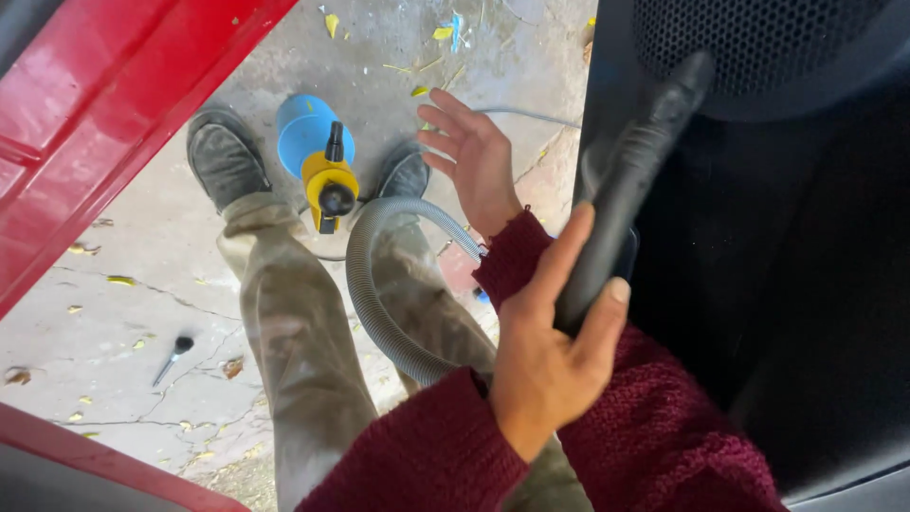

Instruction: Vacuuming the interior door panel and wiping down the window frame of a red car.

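Left hand (pixel 545 365): wrapped around the lower end of the black vacuum nozzle (pixel 626 190), thumb and fingers closed on it.
Right hand (pixel 474 161): open, fingers spread, holding nothing, just left of the nozzle and above the grey ribbed hose (pixel 379 303).
Nozzle axis: runs up and right from the left hand toward the dark car interior panel (pixel 777 237); tip near the speaker grille (pixel 758 43).
Nearer hand: the left one, already on it.
Floor: blue-and-yellow vacuum unit (pixel 318 152) between 2 shoes on concrete.
Hidden: hose-to-nozzle joint sits behind the sleeves.
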